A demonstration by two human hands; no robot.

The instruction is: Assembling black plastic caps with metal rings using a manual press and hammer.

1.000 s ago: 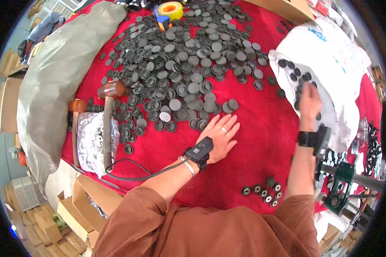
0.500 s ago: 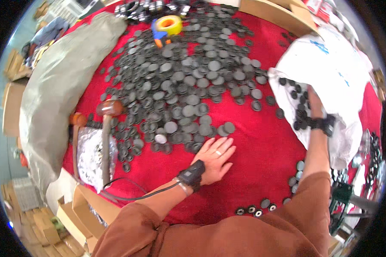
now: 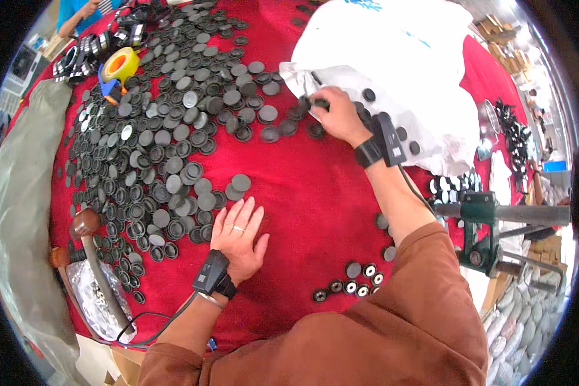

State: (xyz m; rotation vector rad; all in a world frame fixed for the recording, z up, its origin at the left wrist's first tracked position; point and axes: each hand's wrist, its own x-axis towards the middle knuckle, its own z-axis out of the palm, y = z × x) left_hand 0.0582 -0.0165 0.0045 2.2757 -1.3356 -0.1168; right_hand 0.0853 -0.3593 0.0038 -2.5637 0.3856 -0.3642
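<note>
My left hand (image 3: 239, 241) lies flat on the red cloth, fingers spread, a ring on one finger. Its fingertips are just short of the near edge of a wide heap of round black plastic caps (image 3: 174, 165). At the mouth of a white sack (image 3: 386, 58), my right hand (image 3: 341, 117) curls its fingers around a black cap (image 3: 320, 103); whether it holds more than one is hidden. Several loose caps lie beside that hand, some on the sack's white sheet (image 3: 424, 151), others on the cloth just left of it.
Yellow tape (image 3: 121, 64) in a blue dispenser sits at the far left, near black-and-silver rings (image 3: 77, 61). A brown-headed mallet (image 3: 85, 223) lies by a clear bag (image 3: 93, 286). Pale-centred round pieces (image 3: 350, 287) lie near my body. A green metal press (image 3: 479, 231) stands right.
My right hand has come out of the sack and moved left to its mouth, with caps around it. My left hand stays flat on the cloth. The view has shifted to the right.
</note>
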